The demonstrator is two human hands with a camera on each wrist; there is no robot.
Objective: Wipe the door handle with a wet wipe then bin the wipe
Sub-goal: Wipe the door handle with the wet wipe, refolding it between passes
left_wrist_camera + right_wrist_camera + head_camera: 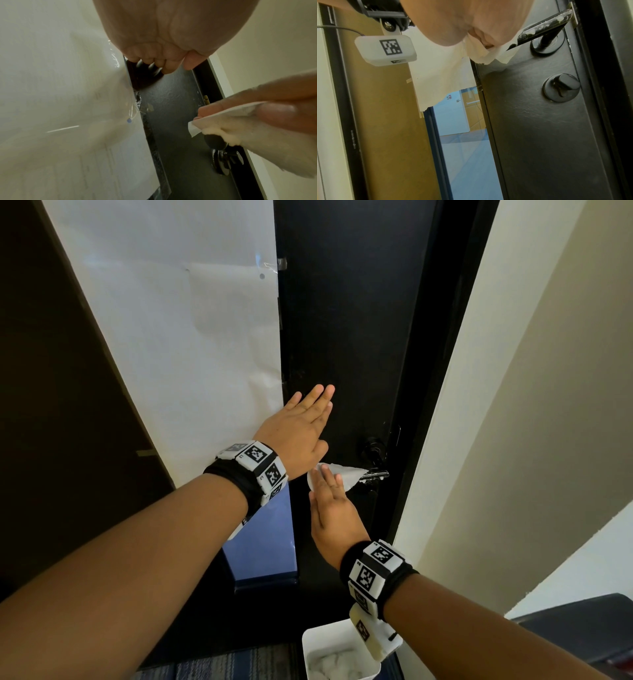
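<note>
The black door point(346, 320) carries a dark lever handle point(378, 474) smeared with white residue point(544, 25). My right hand point(330, 494) holds a white wet wipe point(344, 474) wrapped over the free end of the handle; in the left wrist view the wipe point(240, 129) is pinched between a finger and the thumb. My left hand point(308, 412) lies flat against the door above and to the left of the handle, fingers straight point(161, 63), holding nothing. A white bin point(308, 642) with crumpled wipes inside stands on the floor below my right wrist.
A round thumb-turn lock point(561, 86) sits on the door beside the handle. White paper point(178, 337) covers the glass panel left of the door. A cream wall point(513, 405) runs along the right, with a dark object point(582, 625) at the lower right.
</note>
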